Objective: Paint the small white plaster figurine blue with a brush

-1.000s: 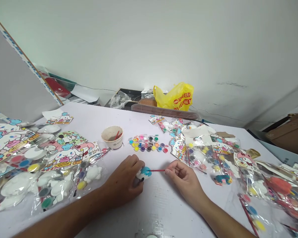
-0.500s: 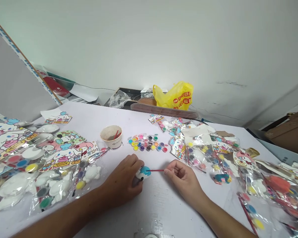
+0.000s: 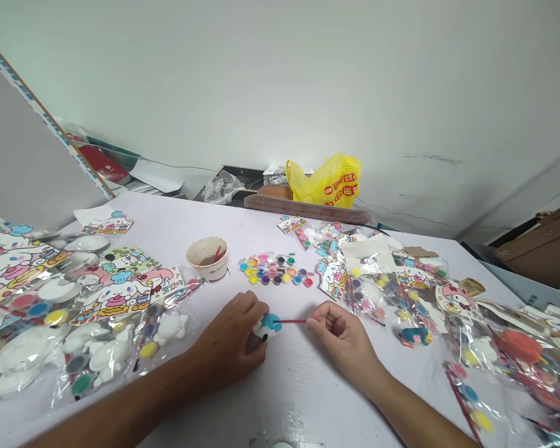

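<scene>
left hand: fingers and thumb bent narrow around the small figure, which pokes out past the fingertips on the side facing the other hand; how much is gripped underneath cannot be told.
right hand: thumb and forefinger pinched together on the end of the red brush, the other fingers curled in behind them.
brush tip: points away from the pinching fingers, across the gap to the left fingertips, and seems to meet the blue patch on the figure.
figure: white with blue on top and a black spot near the left thumb.
step in hand: looks like dabbing blue on the figure, with white parts left bare.
next move: calls, i judge, for a steady left grip and small strokes of the right fingers, keeping the tip on the blue and the left fingertips off wet paint.
paint pots: clustered beyond both sets of fingers, lids open on some.
paper cup: beyond the left fingers, murky liquid inside and a red stick leaning in it.
painted piece: blue, well out to the right of the right fingers.
packets: clear bags of white figures, left of the left fingers.
</scene>
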A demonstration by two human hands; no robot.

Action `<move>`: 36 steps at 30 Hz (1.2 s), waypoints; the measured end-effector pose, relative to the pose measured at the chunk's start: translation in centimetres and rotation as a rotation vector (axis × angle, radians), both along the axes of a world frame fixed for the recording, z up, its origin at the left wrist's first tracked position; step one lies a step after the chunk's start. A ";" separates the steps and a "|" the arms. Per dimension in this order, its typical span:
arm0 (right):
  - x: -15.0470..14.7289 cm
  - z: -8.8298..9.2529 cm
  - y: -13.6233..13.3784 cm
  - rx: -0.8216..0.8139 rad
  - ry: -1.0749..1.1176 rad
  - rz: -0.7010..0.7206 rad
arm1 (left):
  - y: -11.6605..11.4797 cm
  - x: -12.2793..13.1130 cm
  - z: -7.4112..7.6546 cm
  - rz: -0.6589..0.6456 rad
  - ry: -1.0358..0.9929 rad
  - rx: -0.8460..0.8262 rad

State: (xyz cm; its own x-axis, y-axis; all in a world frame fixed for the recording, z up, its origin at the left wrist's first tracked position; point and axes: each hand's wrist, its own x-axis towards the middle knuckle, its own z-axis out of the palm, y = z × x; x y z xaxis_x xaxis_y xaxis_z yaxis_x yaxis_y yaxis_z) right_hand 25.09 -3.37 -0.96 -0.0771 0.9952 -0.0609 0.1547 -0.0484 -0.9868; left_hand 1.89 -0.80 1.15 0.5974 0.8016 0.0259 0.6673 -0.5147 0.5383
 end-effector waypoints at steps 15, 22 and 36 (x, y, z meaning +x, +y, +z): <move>-0.1 0.3 0.1 0.001 -0.012 -0.011 | -0.1 0.0 -0.1 0.005 0.003 0.020; -0.1 1.2 0.4 -0.012 0.025 -0.058 | -0.1 -0.1 -0.1 -0.005 0.001 0.028; 0.4 0.8 0.1 0.026 -0.013 0.085 | -0.1 -0.1 -0.7 -0.011 -0.031 0.057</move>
State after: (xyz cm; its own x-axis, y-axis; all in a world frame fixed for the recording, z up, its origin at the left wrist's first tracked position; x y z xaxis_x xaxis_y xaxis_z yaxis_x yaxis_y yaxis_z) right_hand 25.47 -3.25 -0.21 -0.1612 0.9862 -0.0370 0.1698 -0.0092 -0.9854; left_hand 1.80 -0.88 0.46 0.6040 0.7919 0.0897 0.6453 -0.5520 0.5280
